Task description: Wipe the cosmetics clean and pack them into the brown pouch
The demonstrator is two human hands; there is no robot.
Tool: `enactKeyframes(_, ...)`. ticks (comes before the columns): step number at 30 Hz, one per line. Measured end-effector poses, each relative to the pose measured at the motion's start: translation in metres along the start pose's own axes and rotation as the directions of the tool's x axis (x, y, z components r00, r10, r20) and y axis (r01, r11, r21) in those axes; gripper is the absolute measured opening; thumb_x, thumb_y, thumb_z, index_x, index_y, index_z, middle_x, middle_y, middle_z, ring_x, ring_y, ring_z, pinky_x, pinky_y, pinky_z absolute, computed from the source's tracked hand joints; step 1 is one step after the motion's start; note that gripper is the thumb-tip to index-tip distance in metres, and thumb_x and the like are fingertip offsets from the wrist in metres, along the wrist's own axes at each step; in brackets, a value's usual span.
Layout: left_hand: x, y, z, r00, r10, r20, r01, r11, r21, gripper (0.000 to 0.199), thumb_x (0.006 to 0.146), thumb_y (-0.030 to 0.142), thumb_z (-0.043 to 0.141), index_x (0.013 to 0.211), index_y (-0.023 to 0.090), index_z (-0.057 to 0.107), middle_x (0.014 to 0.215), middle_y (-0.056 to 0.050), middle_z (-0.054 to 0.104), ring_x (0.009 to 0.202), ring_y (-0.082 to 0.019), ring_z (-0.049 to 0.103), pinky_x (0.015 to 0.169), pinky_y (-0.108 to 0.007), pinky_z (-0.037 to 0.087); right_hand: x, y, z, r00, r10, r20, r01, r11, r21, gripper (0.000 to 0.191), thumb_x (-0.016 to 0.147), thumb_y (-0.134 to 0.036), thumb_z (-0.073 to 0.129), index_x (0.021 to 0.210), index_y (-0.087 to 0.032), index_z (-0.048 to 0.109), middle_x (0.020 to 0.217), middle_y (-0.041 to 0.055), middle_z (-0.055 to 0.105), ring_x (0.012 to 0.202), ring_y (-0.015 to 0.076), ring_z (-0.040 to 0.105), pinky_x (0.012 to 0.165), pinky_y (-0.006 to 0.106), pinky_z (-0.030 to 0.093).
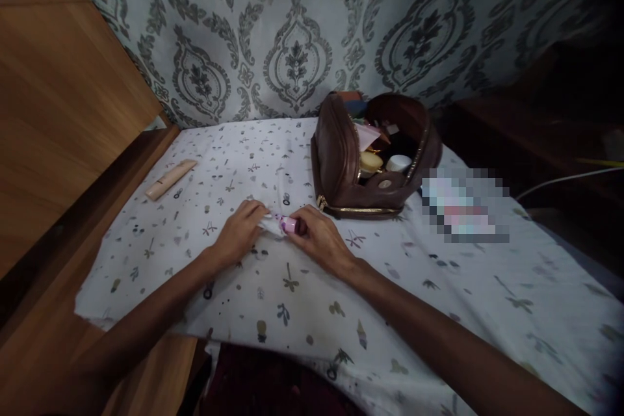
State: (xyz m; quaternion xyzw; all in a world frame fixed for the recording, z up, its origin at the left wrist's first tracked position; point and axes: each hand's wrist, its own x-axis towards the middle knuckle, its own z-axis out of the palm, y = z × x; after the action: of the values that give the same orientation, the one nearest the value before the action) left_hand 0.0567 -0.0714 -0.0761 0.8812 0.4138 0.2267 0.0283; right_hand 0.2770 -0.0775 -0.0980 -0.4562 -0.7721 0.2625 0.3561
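Note:
Near the middle of the printed cloth, my right hand [319,234] is closed around a small pink-and-purple cylinder [291,225], which looks like a little bottle or tube. My left hand [242,227] pinches a thin white piece [270,223] right beside it. Whether that white piece is a tissue or part of the cylinder I cannot tell. Just behind my right hand stands an open brown zip-up cosmetic bag [336,156]. Inside it are a yellow-lidded jar [371,162], a white-lidded jar [399,163] and a pale pink item [366,136].
A beige tube [171,180] lies on the white printed cloth [234,162] at the left. Right of the bag is a blurred-out flat object [461,207]. A wooden panel [63,97] rises on the left, and a patterned wall [297,45] stands behind. A pale cable [565,181] runs at the right.

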Motion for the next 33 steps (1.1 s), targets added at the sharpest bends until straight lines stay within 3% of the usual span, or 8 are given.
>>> enactKeyframes(3, -0.007, -0.019, -0.008, 0.991, -0.130, 0.017, 0.131, 0.991, -0.010, 0.025, 0.092, 0.010, 0.046, 0.107, 0.017, 0.064, 0.108, -0.010, 0.064, 0.104, -0.023, 0.060, 0.092, -0.040, 0.053, -0.001, -0.001, 0.000, 1.000, 0.009, 0.004, -0.009, 1.000, 0.024, 0.025, 0.083, -0.017, 0.065, 0.107, -0.019, 0.061, 0.090, 0.0028, 0.062, 0.076, 0.0168, 0.058, 0.071, 0.028, 0.046)
enactKeyframes(6, -0.011, -0.017, -0.013, 0.986, -0.166, -0.024, 0.165, 0.985, -0.050, 0.030, 0.090, 0.009, 0.046, 0.112, 0.018, 0.064, 0.109, -0.008, 0.065, 0.104, -0.022, 0.061, 0.092, -0.039, 0.054, -0.002, -0.003, -0.002, 0.999, 0.037, 0.018, -0.037, 0.998, 0.047, 0.020, 0.084, -0.020, 0.064, 0.104, -0.021, 0.059, 0.084, 0.0006, 0.063, 0.073, 0.0165, 0.058, 0.068, 0.027, 0.045)
enactKeyframes(13, -0.006, 0.026, 0.001, 0.972, 0.220, -0.078, -0.214, 0.973, 0.083, 0.049, 0.094, 0.007, 0.038, 0.141, 0.017, 0.048, 0.128, -0.016, 0.062, 0.120, -0.025, 0.059, 0.101, -0.045, 0.053, -0.001, -0.006, -0.004, 0.999, 0.047, 0.010, -0.048, 0.997, 0.064, 0.005, 0.086, -0.021, 0.059, 0.090, -0.021, 0.057, 0.074, -0.0014, 0.063, 0.066, 0.0148, 0.056, 0.065, 0.026, 0.042)
enactKeyframes(20, -0.007, 0.002, 0.003, 0.983, 0.183, -0.016, -0.170, 0.939, 0.298, 0.046, 0.094, 0.012, 0.042, 0.139, 0.013, 0.049, 0.123, -0.018, 0.066, 0.113, -0.028, 0.062, 0.095, -0.044, 0.053, -0.002, -0.010, -0.005, 0.997, 0.070, 0.015, -0.070, 0.995, 0.077, 0.013, 0.091, -0.033, 0.059, 0.089, -0.020, 0.058, 0.072, -0.0012, 0.062, 0.064, 0.0144, 0.055, 0.063, 0.025, 0.040)
enactKeyframes(24, -0.009, -0.017, -0.010, 0.997, 0.068, -0.026, -0.060, 0.970, 0.234, 0.040, 0.090, 0.014, 0.046, 0.127, 0.016, 0.060, 0.115, -0.015, 0.070, 0.105, -0.030, 0.065, 0.089, -0.044, 0.054, -0.003, -0.013, -0.007, 0.992, 0.127, -0.008, -0.125, 0.981, 0.150, 0.014, 0.088, -0.032, 0.063, 0.086, -0.019, 0.060, 0.070, -0.0024, 0.060, 0.064, 0.0128, 0.053, 0.061, 0.024, 0.039)
enactKeyframes(27, -0.004, -0.019, -0.022, 0.987, -0.151, -0.051, 0.151, 0.989, -0.007, 0.034, 0.091, 0.024, 0.048, 0.120, 0.019, 0.063, 0.110, -0.010, 0.072, 0.093, -0.025, 0.068, 0.080, -0.036, 0.057, 0.000, -0.012, -0.006, 0.979, 0.202, -0.039, -0.178, 0.928, 0.328, 0.016, 0.085, -0.033, 0.065, 0.081, -0.019, 0.060, 0.067, -0.0030, 0.058, 0.063, 0.0118, 0.052, 0.059, 0.023, 0.038)
enactKeyframes(30, 0.007, -0.010, -0.030, 0.891, -0.451, -0.055, 0.419, 0.861, -0.288, 0.029, 0.090, 0.044, 0.055, 0.101, 0.020, 0.065, 0.078, -0.001, 0.069, 0.065, -0.018, 0.063, 0.060, -0.028, 0.054, 0.003, -0.009, -0.001, 0.964, 0.265, -0.005, -0.209, 0.774, 0.598, 0.029, 0.079, -0.044, 0.071, 0.077, -0.018, 0.058, 0.066, -0.0028, 0.059, 0.060, 0.0110, 0.052, 0.057, 0.023, 0.039)
enactKeyframes(33, 0.020, 0.003, -0.029, 0.744, -0.660, -0.104, 0.472, 0.629, -0.618, 0.041, 0.082, 0.059, 0.062, 0.087, 0.018, 0.062, 0.074, 0.001, 0.062, 0.064, -0.017, 0.060, 0.057, -0.027, 0.054, 0.006, -0.008, 0.004, 0.943, 0.319, 0.090, -0.255, 0.524, 0.813, 0.046, 0.066, -0.057, 0.080, 0.079, -0.018, 0.058, 0.068, -0.0023, 0.064, 0.058, 0.0106, 0.057, 0.057, 0.023, 0.043)
